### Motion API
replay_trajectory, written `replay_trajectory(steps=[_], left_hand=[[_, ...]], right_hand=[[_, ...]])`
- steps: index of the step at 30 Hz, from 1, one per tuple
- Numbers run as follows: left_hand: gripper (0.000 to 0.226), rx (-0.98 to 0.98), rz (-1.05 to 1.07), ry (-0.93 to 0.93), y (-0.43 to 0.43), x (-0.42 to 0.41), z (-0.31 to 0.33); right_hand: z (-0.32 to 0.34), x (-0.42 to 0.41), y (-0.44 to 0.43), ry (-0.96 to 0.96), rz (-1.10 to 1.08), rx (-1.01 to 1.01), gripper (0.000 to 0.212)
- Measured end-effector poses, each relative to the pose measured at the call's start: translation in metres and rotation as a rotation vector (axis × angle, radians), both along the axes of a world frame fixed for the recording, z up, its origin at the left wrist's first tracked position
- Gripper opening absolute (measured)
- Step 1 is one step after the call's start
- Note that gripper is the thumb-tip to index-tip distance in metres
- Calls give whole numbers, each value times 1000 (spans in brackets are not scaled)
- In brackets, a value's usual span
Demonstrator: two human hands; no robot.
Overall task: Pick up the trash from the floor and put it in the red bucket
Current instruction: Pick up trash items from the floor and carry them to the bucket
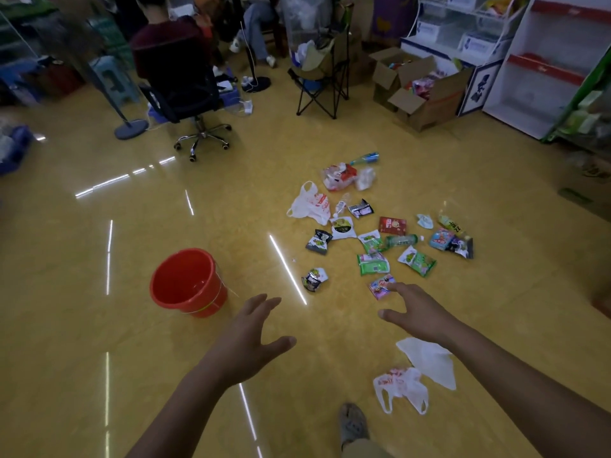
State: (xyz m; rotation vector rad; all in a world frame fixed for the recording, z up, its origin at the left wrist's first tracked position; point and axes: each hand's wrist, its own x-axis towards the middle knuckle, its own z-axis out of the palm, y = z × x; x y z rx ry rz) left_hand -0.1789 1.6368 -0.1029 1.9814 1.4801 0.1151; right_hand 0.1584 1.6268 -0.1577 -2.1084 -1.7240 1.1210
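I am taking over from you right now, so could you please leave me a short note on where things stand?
Left hand: open, holds nothing, to the right of the red bucket.
Right hand: open, fingers reaching at the pink wrapper; no grip yet.
Bucket: upright on the floor, no trash seen inside.
Done: nothing visibly binned.
Left: everything. That means the scattered trash beyond the right hand, plus the printed plastic bag and the white bag nearer the person.
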Motion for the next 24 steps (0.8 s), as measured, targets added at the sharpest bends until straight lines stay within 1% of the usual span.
replay_trajectory(steps=[6, 12, 16, 22, 24], left_hand=[[82, -3, 30, 1, 57, -1, -5], [83, -18, 6, 10, 101, -3, -5], [83, -23, -53, 25, 137, 1, -7], [82, -25, -163, 20, 208, 14, -13], [89, -16, -240, 40, 236, 18, -17]], right_hand=[[-6, -2, 64, -12, 41, -39, 72], [-7, 2, 99, -4, 17, -52, 72], [-9, 10, 113, 11, -48, -60, 71], [-10, 23, 128, 4, -204, -72, 70], [-9, 24, 134, -6, -269, -76, 70]])
